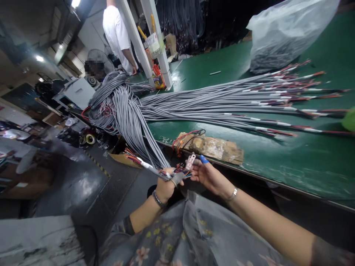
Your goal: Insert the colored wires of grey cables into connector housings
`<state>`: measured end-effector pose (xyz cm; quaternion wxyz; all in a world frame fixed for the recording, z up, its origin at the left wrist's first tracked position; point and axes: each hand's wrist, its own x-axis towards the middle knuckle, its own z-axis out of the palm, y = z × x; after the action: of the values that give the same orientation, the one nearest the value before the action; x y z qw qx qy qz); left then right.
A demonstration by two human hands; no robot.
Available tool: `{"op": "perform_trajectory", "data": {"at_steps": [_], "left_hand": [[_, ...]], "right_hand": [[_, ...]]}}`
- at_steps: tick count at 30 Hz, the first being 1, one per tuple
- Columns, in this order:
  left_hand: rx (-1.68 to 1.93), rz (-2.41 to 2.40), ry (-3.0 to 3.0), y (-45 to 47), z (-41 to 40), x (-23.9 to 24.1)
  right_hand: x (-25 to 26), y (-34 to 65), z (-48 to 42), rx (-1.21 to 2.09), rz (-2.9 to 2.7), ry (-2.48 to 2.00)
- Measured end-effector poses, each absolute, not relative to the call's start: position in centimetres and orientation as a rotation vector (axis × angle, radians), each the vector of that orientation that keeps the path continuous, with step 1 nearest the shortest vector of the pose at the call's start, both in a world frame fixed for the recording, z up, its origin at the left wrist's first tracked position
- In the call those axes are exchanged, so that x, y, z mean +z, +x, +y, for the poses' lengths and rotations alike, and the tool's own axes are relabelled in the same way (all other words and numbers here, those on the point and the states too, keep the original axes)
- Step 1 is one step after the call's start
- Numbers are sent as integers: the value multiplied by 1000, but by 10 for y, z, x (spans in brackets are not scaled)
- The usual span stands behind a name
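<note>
My left hand (166, 184) is closed around the end of a grey cable (151, 168), with coloured wire ends sticking out past the thumb, which wears a grey cover. My right hand (208, 174) pinches a small pale connector piece (190, 161) right beside those wire ends; its forefinger wears a blue fingertip cover (203, 159). Both hands hover just below the front edge of the green table (291, 162). A thick bundle of grey cables (133, 114) hangs off the table edge down towards my hands.
Many grey cables with red and white ends (277, 99) lie spread across the table. A worn wooden block with red wires (213, 147) sits near the edge. A filled clear plastic bag (283, 33) stands at the back. A person in a white shirt (116, 33) stands far left.
</note>
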<state>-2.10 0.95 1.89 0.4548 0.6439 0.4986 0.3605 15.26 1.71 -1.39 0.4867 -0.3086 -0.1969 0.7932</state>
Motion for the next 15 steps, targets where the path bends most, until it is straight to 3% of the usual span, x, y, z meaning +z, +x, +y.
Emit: {"op": "perform_trajectory", "data": {"at_steps": [15], "left_hand": [[892,1223,1659,-7,12,24]], "right_hand": [[1,145,23,1670,-561,-866]]}}
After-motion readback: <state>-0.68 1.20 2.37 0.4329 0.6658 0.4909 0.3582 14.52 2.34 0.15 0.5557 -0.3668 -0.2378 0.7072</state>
